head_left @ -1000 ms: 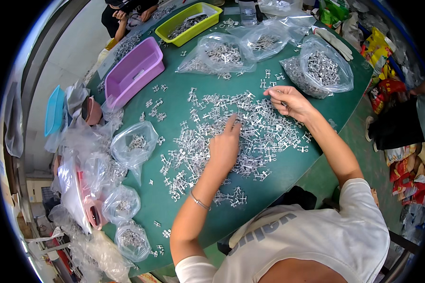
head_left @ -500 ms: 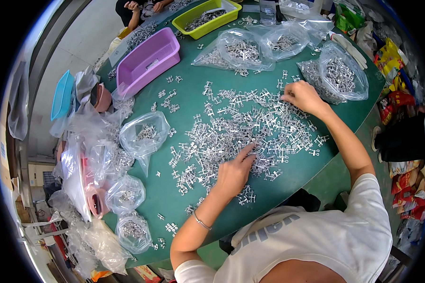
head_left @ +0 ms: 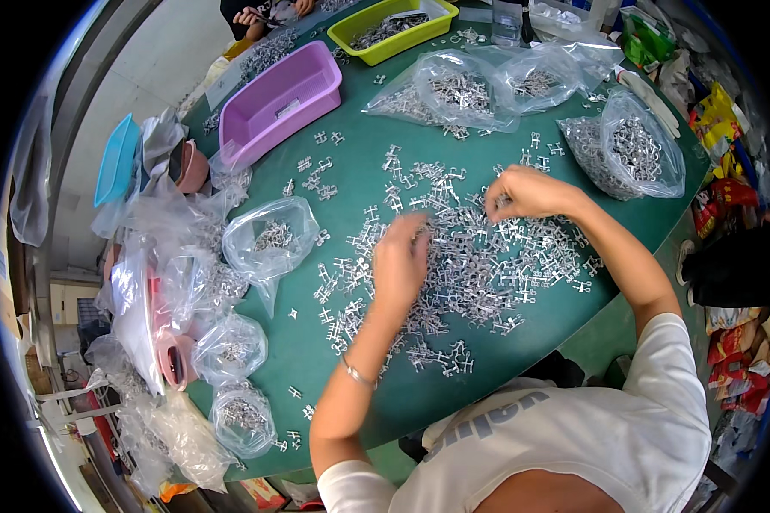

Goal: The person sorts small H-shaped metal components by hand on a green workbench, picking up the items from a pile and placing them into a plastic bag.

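Observation:
A wide heap of small silvery metal pieces with looped ends lies spread over the green table. Over its left part is my left hand; motion smears its fingertips, so I cannot tell whether they hold a piece. My right hand is at the upper right of the heap, its fingers curled down and pinched together. Whatever is between those fingers is too small and too covered to make out. Close to my left hand, a few loose pieces lie apart from the heap.
Beyond the heap stand a purple basket and a yellow-green tray. Clear bags of metal pieces surround it: one bag behind, another at right, a third at left. A co-worker's hand shows at the top.
My left hand has lifted from the middle of the heap and moved left and farther away. My right hand has shifted left and slightly nearer. The whole view has shifted a little.

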Motion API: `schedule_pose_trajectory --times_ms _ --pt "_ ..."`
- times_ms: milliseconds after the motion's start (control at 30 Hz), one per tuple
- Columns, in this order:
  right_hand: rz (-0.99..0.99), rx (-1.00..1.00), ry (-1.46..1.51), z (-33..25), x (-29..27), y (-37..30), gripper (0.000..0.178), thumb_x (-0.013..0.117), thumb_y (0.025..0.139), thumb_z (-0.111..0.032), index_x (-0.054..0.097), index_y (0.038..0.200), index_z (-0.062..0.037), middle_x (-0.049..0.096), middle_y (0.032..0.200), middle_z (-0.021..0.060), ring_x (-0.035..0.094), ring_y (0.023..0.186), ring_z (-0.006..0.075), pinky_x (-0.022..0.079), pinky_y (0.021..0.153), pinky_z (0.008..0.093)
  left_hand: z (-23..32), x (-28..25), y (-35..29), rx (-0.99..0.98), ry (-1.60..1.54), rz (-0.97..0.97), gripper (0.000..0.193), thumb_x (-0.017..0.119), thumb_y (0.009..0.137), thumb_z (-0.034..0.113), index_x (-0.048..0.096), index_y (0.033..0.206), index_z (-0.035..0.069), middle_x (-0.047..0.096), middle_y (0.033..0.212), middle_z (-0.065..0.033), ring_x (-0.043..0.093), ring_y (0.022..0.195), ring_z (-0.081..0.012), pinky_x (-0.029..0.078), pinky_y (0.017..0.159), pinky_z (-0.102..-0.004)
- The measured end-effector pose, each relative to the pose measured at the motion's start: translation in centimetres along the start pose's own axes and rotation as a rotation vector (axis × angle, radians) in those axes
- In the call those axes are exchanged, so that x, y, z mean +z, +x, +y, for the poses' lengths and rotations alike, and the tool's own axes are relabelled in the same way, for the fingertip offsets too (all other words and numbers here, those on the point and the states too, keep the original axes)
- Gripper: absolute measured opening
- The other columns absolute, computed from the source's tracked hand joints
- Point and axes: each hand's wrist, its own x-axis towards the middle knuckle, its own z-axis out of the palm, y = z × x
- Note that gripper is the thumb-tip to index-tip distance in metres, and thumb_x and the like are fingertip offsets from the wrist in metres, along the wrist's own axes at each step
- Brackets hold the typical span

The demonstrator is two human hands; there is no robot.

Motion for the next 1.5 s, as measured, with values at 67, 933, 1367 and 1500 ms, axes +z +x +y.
schedule_pose_trajectory --times_ms 67,933,1367,1500 --pt "-0.203 -0.116 0.131 0.1 -0.4 0.2 0.016 0.070 0.070 -0.015 0.068 0.083 -0.0055 0.065 0.078 0.0114 0.061 0.074 0.0250 0.046 0.066 0.0365 -1.7 0.2 3.6 0.075 0.120 0.092 0.028 0.062 0.074 0.001 0.060 0.103 0.003 0.062 0.101 -0.0157 0.061 0.084 -0.0325 0.049 0.071 -0.0360" --pt "0.303 0.233 0.819 -4.8 3.3 1.8 0.022 0.062 0.084 -0.020 0.063 0.085 0.0021 0.061 0.071 0.0033 0.053 0.068 0.0097 0.043 0.064 0.0274 1.6 -1.0 1.1 -0.391 -0.572 0.102 0.019 0.063 0.079 0.004 0.063 0.098 0.000 0.059 0.076 -0.0020 0.040 0.049 -0.0037 0.033 0.045 -0.0197" --pt "-0.073 0.167 1.327 -5.9 6.0 0.0 0.027 0.050 0.092 -0.027 0.057 0.098 -0.0011 0.051 0.069 -0.0001 0.037 0.046 0.0042 0.023 0.035 0.0176 3.9 0.2 -1.4 -0.201 -0.142 -0.059 0.050 0.069 0.075 0.008 0.046 0.120 0.004 0.063 0.064 -0.0082 0.052 0.051 -0.0097 0.041 0.048 -0.0253" --pt "0.259 0.380 1.549 -5.4 6.1 0.3 0.019 0.055 0.088 -0.021 0.057 0.093 -0.0024 0.054 0.073 0.0020 0.043 0.052 0.0050 0.025 0.036 0.0165 4.0 -1.1 -0.6 -0.299 -0.254 -0.181 0.047 0.071 0.073 0.011 0.051 0.115 0.004 0.062 0.064 -0.0083 0.049 0.049 -0.0108 0.039 0.048 -0.0244"
